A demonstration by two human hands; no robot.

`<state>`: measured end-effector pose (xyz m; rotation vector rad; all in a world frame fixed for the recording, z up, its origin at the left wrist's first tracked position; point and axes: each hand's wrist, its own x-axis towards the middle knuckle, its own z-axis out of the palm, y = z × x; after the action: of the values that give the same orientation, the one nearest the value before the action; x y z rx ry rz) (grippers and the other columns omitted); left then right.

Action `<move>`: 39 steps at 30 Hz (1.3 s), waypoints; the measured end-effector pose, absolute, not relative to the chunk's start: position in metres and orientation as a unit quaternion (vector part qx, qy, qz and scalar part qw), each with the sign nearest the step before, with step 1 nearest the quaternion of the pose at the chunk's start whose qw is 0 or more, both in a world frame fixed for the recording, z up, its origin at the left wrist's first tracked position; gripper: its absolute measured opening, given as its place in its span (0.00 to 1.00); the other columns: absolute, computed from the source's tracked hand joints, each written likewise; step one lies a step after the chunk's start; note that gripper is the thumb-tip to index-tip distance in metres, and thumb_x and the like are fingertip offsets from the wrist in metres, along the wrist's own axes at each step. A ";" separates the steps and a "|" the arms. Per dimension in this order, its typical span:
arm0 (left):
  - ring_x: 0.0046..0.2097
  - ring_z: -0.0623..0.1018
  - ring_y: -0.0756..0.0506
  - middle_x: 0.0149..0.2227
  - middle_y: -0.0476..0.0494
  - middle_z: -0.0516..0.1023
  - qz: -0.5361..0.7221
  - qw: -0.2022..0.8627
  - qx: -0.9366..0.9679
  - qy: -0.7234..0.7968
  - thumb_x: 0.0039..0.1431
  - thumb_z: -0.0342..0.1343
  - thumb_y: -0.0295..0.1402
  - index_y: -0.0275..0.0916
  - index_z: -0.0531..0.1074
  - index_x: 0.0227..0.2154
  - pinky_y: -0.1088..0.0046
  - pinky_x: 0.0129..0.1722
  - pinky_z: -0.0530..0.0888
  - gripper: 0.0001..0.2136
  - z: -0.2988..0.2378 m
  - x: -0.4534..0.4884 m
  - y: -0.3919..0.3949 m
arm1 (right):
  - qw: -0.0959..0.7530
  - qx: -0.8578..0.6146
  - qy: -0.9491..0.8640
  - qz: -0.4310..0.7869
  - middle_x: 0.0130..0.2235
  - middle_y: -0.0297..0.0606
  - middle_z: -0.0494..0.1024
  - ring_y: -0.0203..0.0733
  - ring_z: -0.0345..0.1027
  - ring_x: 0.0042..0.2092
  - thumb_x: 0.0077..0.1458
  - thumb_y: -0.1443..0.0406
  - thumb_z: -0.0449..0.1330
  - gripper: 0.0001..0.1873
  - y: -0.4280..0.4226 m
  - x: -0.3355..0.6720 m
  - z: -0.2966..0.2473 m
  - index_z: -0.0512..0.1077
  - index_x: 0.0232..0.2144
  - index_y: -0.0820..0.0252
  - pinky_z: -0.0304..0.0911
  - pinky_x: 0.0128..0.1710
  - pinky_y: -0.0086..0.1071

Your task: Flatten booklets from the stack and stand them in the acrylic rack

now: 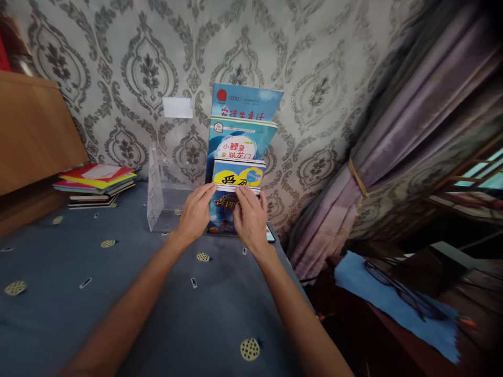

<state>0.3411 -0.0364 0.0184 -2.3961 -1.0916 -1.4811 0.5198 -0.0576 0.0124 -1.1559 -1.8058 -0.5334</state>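
Observation:
In the head view, a dark blue book [222, 215] with gold lettering stands upright at the front of a clear tiered rack [155, 191]. My left hand [194, 213] grips its upper left edge, fingertips at the top. On the upper right, my right hand [251, 217] has its fingers bent over the same book's top edge. Behind it, rising in steps, are a blue and yellow book [225, 170], a teal book [264, 135] and a light blue book [247, 97]. The hands cover both sides of the front book.
A pile of books and colourful folders [96, 180] lies at the left by a wooden headboard [35, 125]. A white label [177, 107] shows above the rack's left side. A phone [270, 233] is partly hidden behind my right hand. Glasses [404, 290] rest on a blue cloth at right.

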 end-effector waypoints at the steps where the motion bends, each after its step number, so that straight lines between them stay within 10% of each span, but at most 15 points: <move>1: 0.60 0.71 0.41 0.59 0.35 0.73 -0.491 0.059 -0.790 -0.363 0.59 0.41 0.16 0.35 0.68 0.59 0.53 0.62 0.68 0.27 0.017 0.342 -0.036 | 0.447 -0.466 -0.731 -0.219 0.59 0.47 0.74 0.47 0.63 0.63 0.63 0.70 0.47 0.24 -0.057 0.520 0.012 0.68 0.59 0.60 0.46 0.66 0.55; 13: 0.49 0.79 0.43 0.50 0.36 0.79 -0.547 -0.106 -0.705 -0.438 0.55 0.44 0.17 0.34 0.71 0.55 0.58 0.54 0.75 0.25 0.010 0.325 -0.017 | 0.546 -0.466 -0.673 -0.177 0.66 0.49 0.63 0.48 0.51 0.69 0.64 0.64 0.48 0.27 -0.061 0.525 0.007 0.60 0.64 0.58 0.49 0.66 0.55; 18: 0.43 0.82 0.43 0.39 0.41 0.84 -0.438 -0.215 -0.711 -0.507 0.57 0.47 0.20 0.36 0.79 0.41 0.60 0.49 0.77 0.17 -0.007 0.311 -0.009 | 0.634 -0.514 -0.578 0.002 0.66 0.54 0.61 0.54 0.56 0.67 0.61 0.57 0.53 0.34 -0.060 0.537 -0.029 0.55 0.66 0.60 0.52 0.65 0.58; 23: 0.49 0.80 0.41 0.46 0.38 0.82 -0.436 -0.209 -0.707 -0.516 0.55 0.47 0.19 0.36 0.77 0.47 0.59 0.54 0.74 0.20 -0.033 0.326 -0.018 | 0.665 -0.495 -0.528 0.182 0.64 0.56 0.65 0.54 0.64 0.63 0.57 0.55 0.56 0.35 -0.055 0.536 -0.067 0.58 0.64 0.62 0.59 0.61 0.55; 39: 0.52 0.78 0.39 0.48 0.37 0.80 -0.451 -0.179 -0.737 -0.471 0.52 0.46 0.20 0.37 0.72 0.52 0.54 0.57 0.72 0.24 -0.068 0.334 -0.013 | 0.619 -0.571 -0.529 0.105 0.65 0.57 0.62 0.51 0.56 0.66 0.59 0.60 0.50 0.35 -0.073 0.509 -0.096 0.53 0.66 0.67 0.52 0.65 0.53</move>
<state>0.3345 -0.0125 -0.0681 -2.6225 -1.6750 -1.6052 0.5087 -0.0734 -0.0957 -1.3133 -1.2181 0.2424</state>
